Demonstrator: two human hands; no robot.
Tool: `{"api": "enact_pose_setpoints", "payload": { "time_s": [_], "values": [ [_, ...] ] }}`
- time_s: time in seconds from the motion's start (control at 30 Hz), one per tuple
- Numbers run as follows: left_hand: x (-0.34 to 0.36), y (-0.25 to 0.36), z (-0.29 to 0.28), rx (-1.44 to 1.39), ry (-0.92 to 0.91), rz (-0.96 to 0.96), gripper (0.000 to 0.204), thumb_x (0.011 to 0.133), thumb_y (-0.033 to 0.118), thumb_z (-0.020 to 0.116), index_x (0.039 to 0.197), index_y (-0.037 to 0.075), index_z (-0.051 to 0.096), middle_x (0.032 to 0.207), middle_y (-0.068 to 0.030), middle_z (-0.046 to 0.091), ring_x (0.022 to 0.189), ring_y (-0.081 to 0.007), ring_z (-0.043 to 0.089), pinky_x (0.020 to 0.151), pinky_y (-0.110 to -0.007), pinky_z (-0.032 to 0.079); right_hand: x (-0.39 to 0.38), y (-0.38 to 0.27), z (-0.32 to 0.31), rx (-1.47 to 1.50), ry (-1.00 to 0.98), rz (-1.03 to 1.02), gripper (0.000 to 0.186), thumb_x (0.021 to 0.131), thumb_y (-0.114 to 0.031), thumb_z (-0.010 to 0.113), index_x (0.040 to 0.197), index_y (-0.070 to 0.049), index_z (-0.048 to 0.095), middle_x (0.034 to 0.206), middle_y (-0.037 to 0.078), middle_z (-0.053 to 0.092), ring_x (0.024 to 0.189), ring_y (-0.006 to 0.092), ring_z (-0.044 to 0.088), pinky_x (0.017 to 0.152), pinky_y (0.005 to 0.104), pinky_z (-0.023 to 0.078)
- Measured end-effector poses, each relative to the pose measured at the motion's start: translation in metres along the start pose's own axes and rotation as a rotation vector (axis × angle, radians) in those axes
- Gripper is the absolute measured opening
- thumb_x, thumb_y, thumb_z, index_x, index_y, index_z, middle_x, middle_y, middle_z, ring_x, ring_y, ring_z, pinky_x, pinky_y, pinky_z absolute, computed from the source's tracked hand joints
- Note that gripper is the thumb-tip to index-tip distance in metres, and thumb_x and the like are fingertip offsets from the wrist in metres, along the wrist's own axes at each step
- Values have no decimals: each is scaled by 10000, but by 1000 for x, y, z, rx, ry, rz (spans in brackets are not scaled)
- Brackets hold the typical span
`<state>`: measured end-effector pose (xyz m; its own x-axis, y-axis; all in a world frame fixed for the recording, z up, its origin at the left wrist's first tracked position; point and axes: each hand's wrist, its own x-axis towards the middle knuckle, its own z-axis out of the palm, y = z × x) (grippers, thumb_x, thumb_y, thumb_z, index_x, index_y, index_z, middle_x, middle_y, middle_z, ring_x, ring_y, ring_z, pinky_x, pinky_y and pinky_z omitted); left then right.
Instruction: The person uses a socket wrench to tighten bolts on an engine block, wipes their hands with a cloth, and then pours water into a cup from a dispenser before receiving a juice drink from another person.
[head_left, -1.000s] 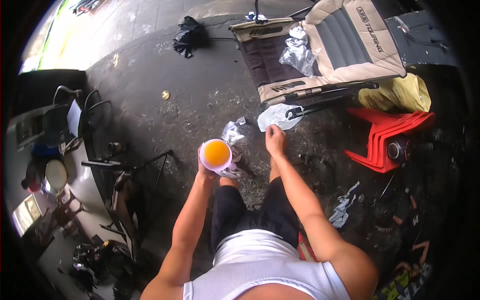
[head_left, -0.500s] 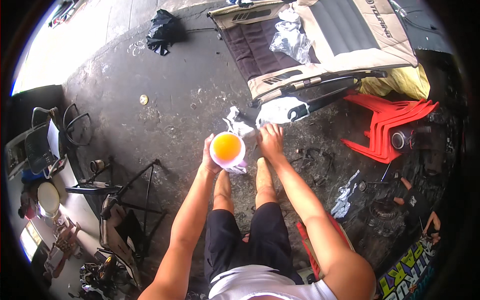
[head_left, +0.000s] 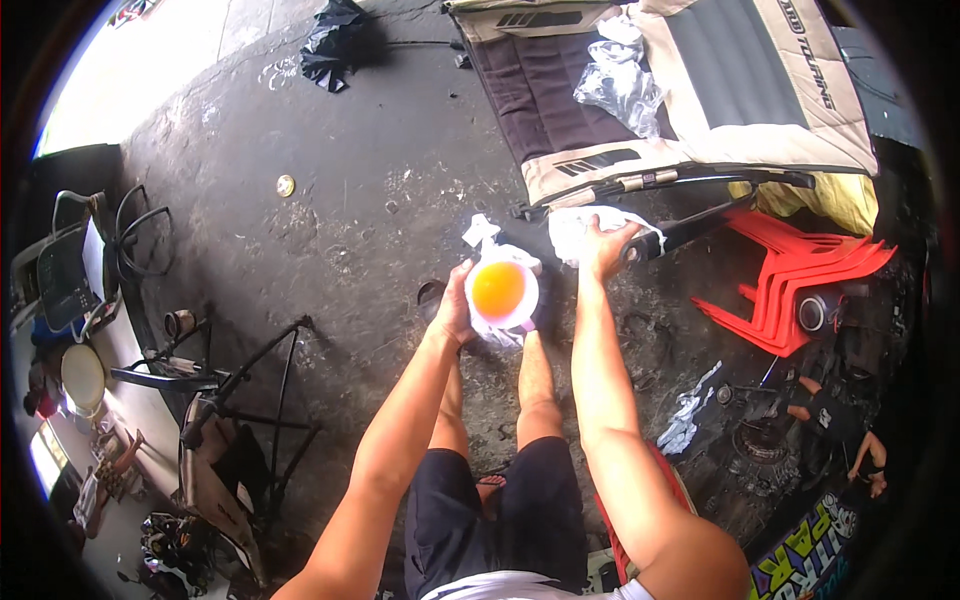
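Observation:
My left hand (head_left: 458,308) is wrapped round the side of a pale pink mug (head_left: 532,300) with orange liquid (head_left: 497,290) inside. Crumpled white material (head_left: 483,231) shows behind and below the mug; whether it is cloth or plastic I cannot tell. My right hand (head_left: 604,247) reaches farther out, its fingers closed on a white cloth (head_left: 570,233). That cloth lies against the black armrest (head_left: 690,230) of a beige and black folding chair (head_left: 740,65). Part of the cloth is hidden by the hand.
A clear plastic bag (head_left: 620,85) lies on the chair. Stacked red plastic chairs (head_left: 790,280) stand at right, near a person on the floor (head_left: 835,415) beside dark machine parts. A black frame (head_left: 280,400) stands at left. A black bag (head_left: 330,45) lies on the far floor.
My right hand has moved outward and right, onto the white cloth by the chair's armrest. The mug in my left hand has shifted right in the picture, as the view has also moved.

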<state>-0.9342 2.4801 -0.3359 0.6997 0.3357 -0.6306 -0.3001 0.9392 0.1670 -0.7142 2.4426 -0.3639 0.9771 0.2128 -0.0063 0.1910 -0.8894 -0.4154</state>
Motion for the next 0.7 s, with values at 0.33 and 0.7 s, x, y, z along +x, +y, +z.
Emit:
{"api": "enact_pose_setpoints", "payload": {
  "time_s": [0.33,0.7],
  "values": [
    [50,-3,-40,-2,20,-82,682,796,582,461,1196,30,488,1116,-162,578,986,-287,592,868,-445,471,-1,9,-23,-122,-162,-104,431,742,-316,678,1077,-112,502,916,189,612,869,356,600,707,437,465],
    [69,-17,-66,18,11,-204,521,828,458,512,1140,41,519,1099,-125,589,971,-259,586,863,-403,468,-118,-20,-78,640,-490,-334,387,716,-24,708,1060,-28,530,921,102,630,858,175,617,741,296,497]
  ]
}}
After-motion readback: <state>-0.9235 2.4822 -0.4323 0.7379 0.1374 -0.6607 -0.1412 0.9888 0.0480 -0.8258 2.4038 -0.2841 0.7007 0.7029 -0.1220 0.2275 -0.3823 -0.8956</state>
